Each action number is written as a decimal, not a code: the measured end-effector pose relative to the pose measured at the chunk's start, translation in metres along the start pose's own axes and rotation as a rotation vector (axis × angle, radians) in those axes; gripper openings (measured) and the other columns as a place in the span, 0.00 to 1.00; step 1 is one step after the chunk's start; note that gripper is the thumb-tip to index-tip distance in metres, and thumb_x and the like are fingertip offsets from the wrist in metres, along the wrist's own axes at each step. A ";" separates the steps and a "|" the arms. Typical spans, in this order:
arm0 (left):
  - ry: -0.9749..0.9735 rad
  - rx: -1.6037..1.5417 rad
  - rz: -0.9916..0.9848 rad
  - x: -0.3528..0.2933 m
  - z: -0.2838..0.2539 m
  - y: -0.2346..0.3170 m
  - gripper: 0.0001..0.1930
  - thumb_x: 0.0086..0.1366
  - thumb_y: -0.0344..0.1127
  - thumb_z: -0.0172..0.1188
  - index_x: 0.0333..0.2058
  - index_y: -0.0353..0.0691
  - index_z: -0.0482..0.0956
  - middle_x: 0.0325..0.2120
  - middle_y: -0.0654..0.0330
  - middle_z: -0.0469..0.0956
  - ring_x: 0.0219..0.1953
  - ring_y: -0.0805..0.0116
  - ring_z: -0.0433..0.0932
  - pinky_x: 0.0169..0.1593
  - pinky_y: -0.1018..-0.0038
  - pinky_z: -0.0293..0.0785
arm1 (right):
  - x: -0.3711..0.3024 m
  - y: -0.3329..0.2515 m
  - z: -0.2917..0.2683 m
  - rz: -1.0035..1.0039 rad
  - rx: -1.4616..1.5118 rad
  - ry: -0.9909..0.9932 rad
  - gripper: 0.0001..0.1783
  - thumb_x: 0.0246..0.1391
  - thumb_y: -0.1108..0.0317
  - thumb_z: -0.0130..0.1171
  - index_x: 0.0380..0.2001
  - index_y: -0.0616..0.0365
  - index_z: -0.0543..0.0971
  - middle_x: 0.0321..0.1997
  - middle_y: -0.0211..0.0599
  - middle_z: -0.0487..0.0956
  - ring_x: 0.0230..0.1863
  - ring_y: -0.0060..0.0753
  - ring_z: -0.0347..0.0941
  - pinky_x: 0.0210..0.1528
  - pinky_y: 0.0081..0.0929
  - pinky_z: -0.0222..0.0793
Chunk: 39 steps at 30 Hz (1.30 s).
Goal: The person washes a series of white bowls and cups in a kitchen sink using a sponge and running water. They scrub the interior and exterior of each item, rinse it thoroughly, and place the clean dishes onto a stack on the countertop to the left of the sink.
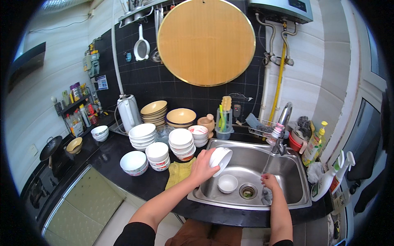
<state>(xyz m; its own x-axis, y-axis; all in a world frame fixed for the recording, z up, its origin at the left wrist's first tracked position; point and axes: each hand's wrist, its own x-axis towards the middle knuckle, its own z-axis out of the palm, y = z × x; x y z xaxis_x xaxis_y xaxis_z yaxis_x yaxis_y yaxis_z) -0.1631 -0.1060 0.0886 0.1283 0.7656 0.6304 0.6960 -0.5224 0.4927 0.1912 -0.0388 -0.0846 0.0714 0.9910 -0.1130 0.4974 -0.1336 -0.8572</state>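
My left hand (pixel 202 167) grips a white bowl (pixel 221 159), tilted on its side above the left part of the steel sink (pixel 254 149). Another white bowl (pixel 227 183) rests upright on the sink bottom beside the drain (pixel 248 191). My right hand (pixel 269 181) is at the water stream from the faucet (pixel 285 117), fingers curled together; whatever they hold, if anything, is hidden. Just below that hand, a grey crumpled cloth or scrubber (pixel 266 197) lies against the sink's near wall. Green scraps show in the drain.
Left of the sink stand several stacks of white bowls (pixel 180 138), yellow enamel bowls (pixel 180 117) and a kettle (pixel 129 110). A yellow cloth (pixel 179 174) lies by the sink's left edge. Spray bottles (pixel 328 176) and a soap pump bottle (pixel 314 145) stand at the right.
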 end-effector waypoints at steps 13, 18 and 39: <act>0.585 -0.745 -0.766 0.002 -0.151 -0.089 0.12 0.55 0.38 0.43 0.30 0.34 0.69 0.27 0.55 0.71 0.30 0.62 0.73 0.29 0.65 0.72 | 0.002 0.010 -0.004 -0.018 0.041 -0.030 0.14 0.46 0.76 0.51 0.39 0.64 0.70 0.30 0.40 0.75 0.24 0.30 0.74 0.20 0.25 0.70; 0.652 -0.460 -0.889 -0.030 -0.236 -0.152 0.16 0.53 0.37 0.45 0.36 0.31 0.70 0.27 0.52 0.72 0.28 0.56 0.74 0.22 0.64 0.74 | 0.005 0.009 -0.001 -0.012 0.057 -0.041 0.14 0.47 0.77 0.50 0.40 0.64 0.70 0.31 0.41 0.75 0.24 0.31 0.74 0.20 0.25 0.70; 0.177 0.563 -1.020 -0.080 -0.243 -0.239 0.05 0.43 0.25 0.54 0.22 0.32 0.77 0.25 0.45 0.76 0.31 0.52 0.77 0.34 0.64 0.75 | 0.007 0.012 -0.001 0.000 0.024 -0.066 0.14 0.47 0.75 0.51 0.41 0.63 0.70 0.30 0.39 0.75 0.24 0.29 0.74 0.20 0.25 0.69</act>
<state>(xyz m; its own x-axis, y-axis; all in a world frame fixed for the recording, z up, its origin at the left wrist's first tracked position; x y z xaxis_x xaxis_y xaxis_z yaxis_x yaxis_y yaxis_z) -0.5111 -0.1342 0.0661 -0.7372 0.6472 0.1941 0.6393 0.5750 0.5106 0.1990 -0.0335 -0.0950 0.0144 0.9892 -0.1455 0.4764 -0.1347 -0.8689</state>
